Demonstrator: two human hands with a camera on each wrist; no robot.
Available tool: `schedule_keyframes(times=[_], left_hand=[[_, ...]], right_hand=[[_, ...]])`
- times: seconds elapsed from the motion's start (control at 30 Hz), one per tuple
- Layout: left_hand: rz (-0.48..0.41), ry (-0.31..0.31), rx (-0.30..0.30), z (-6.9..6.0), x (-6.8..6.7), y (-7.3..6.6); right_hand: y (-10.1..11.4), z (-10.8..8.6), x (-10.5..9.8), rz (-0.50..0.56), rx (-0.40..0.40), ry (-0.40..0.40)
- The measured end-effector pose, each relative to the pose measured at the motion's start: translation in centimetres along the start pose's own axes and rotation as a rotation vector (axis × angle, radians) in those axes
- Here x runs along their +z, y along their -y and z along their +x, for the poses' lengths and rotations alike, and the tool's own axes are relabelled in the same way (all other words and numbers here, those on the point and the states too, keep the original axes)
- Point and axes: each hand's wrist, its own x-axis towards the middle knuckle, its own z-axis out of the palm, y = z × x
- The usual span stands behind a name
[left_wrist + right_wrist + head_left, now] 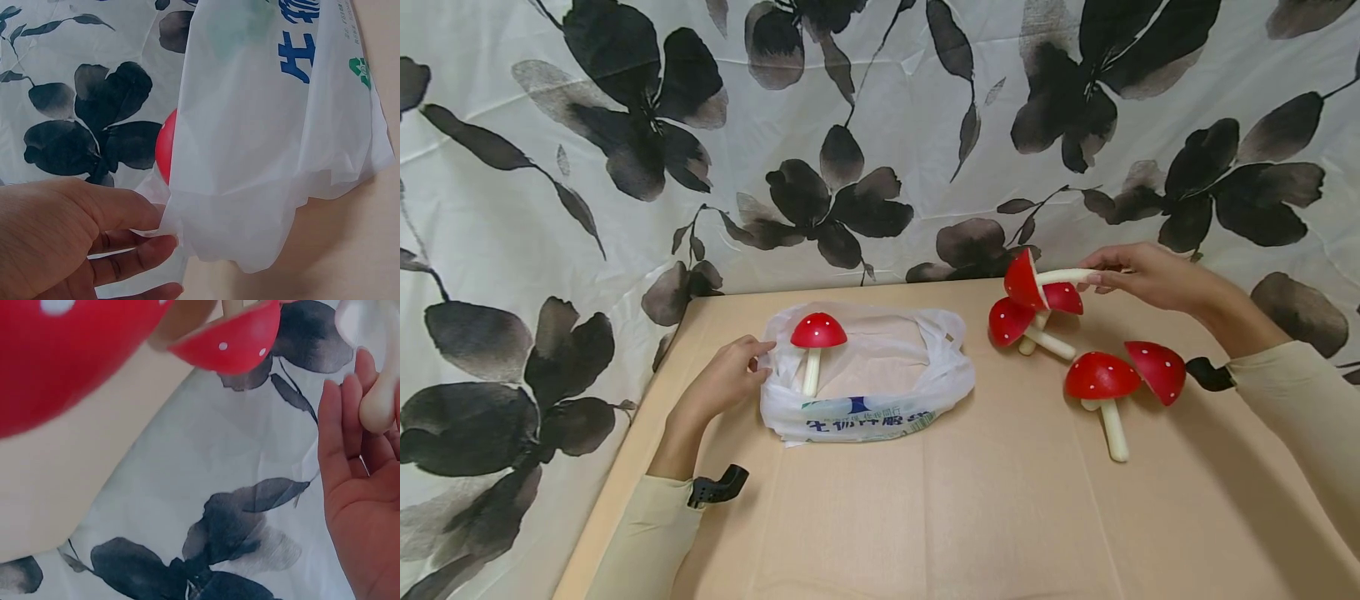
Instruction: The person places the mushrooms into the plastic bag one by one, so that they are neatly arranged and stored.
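A white plastic bag [955, 367] with blue and green print lies with its mouth spread on the table. One toy mushroom [817, 331], red cap with white dots and pale stem, is inside it. My left hand [730, 379] pinches the bag's left edge between thumb and fingers; the left wrist view shows the plastic [237, 175] close up. Over at the back right, my right hand [1138, 271] holds another toy mushroom [1024, 282] by its stem end, cap pointing left. That stem [378, 412] sits between thumb and fingers in the right wrist view.
Beneath and beside the held mushroom, more red mushrooms [1009, 322] lie in a cluster. Nearer the front, two others [1102, 377] [1157, 371] lie close together. A flower-patterned cloth [880, 100] hangs behind the wooden table [850, 517].
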Motion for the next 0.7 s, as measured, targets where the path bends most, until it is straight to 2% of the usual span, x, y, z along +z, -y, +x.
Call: schedule_keyframes(times=[0.17, 0.47, 0.57, 0.7], left_hand=[[-0.002, 0.007, -0.004, 0.0, 0.0, 0.0], [-0.008, 0.022, -0.021, 0.2, -0.1, 0.0], [-0.012, 0.023, -0.022, 0.3, -0.2, 0.0], [-0.017, 0.022, -0.031, 0.3, -0.2, 0.0]], right_hand=[[0.0, 0.1, 0.6, 0.182, 0.011, 0.056], [0.0, 0.2, 1.9, 0.485, -0.084, 0.109], [0.2, 0.3, 2.2, 0.545, -0.102, 0.113], [0.8, 0.4, 2.7, 0.564, -0.103, 0.097]])
